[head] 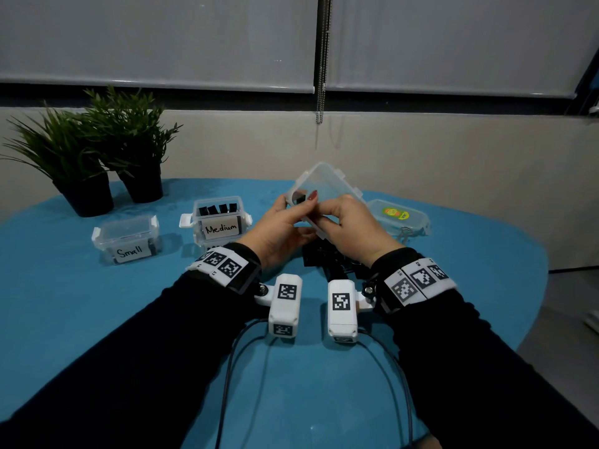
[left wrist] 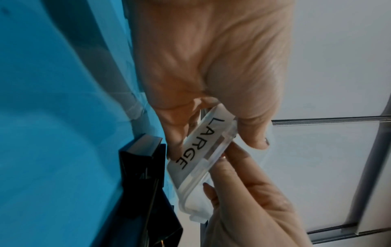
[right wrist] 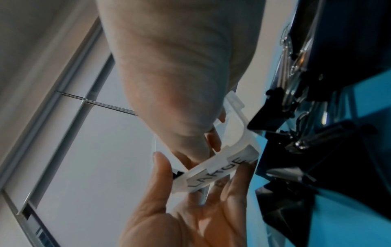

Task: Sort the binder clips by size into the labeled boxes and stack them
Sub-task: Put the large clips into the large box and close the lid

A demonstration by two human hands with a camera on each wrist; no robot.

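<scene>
Both hands hold a clear plastic box (head: 325,184) labelled "LARGE" (left wrist: 203,147), tilted on edge above the table. My left hand (head: 301,207) grips its left end, thumb on the near side. My right hand (head: 327,217) grips the lower near edge (right wrist: 224,165). A black clip (head: 299,199) shows through the box wall by the left fingertips; whether it lies inside I cannot tell. A pile of large black binder clips (head: 330,260) lies on the blue table under the hands. The pile also appears in the wrist views (left wrist: 139,167) (right wrist: 317,150).
A "Medium" box (head: 217,222) holding a row of black clips stands left of the hands. Further left is a lidded "Small" box (head: 127,238). A loose lid (head: 400,218) with a sticker lies to the right. Two potted plants (head: 97,150) stand at the far left.
</scene>
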